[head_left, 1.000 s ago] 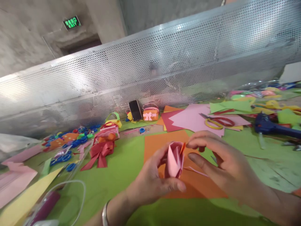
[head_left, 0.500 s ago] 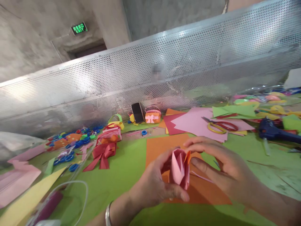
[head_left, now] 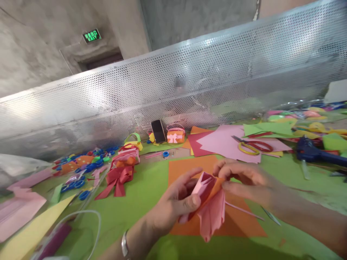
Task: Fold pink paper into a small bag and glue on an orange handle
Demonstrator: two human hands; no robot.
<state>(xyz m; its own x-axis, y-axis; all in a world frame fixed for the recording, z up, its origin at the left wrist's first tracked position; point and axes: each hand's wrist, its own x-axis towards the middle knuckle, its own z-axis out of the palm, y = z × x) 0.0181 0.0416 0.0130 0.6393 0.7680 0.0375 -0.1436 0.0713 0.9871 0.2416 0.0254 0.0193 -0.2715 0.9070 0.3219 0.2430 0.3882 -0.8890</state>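
A folded pink paper piece (head_left: 213,216) with an orange strip (head_left: 214,190) across it is held up between both hands. My left hand (head_left: 176,202) grips its left part, thumb in front and fingers behind. My right hand (head_left: 241,180) pinches the orange strip's upper right end between thumb and fingertips. Pleated pink flaps hang down below the strip. A thin pink strip (head_left: 244,210) sticks out to the right, under my right hand. Beneath the hands lies an orange paper sheet (head_left: 181,173) on the green table covering.
Scissors (head_left: 252,144) lie on pink paper (head_left: 222,141) at the back. A blue glue gun (head_left: 311,151) rests at the right. Red bows (head_left: 119,178), a phone (head_left: 158,131) and a small orange paper bag (head_left: 175,136) stand further back. A white cable (head_left: 99,224) curves at the lower left.
The pink piece has been tilted and spread, so its flaps now hang down to the right. My right hand has closed on the orange strip, and my left thumb has moved up.
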